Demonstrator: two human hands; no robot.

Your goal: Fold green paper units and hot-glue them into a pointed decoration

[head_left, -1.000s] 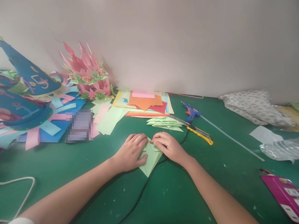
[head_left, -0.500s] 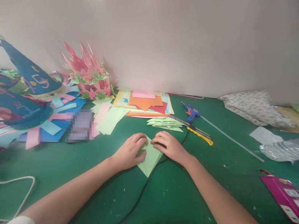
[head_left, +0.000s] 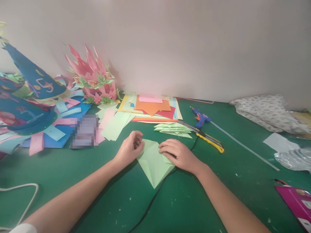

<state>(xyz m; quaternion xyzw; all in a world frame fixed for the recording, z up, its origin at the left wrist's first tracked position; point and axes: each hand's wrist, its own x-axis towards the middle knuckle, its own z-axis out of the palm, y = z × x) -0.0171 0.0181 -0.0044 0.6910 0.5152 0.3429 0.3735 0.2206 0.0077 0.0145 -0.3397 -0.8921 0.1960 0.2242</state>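
A light green sheet of folded paper [head_left: 153, 165] lies on the green table, its point toward me and creases running across it. My left hand [head_left: 131, 147] has its fingers curled and its thumb at the paper's upper left edge, closed on it. Over the right side rests my right hand [head_left: 178, 154], fingers bent together and pressing a folded flap of the paper. Just beyond the hands sits a stack of folded green papers [head_left: 173, 128]. A yellow utility knife [head_left: 211, 141] lies to the right of that stack.
A blue glue gun [head_left: 201, 119] with a glue stick [head_left: 243, 144] lies at right; its black cord [head_left: 150, 204] runs under the paper. Coloured sheets [head_left: 153, 108] lie at the back. Blue cone hats [head_left: 36, 77] and a pink paper crown [head_left: 93, 77] stand at left.
My left hand has moved left, drawing the paper's left side open so that it spreads wider. My right hand has stayed on the right side.
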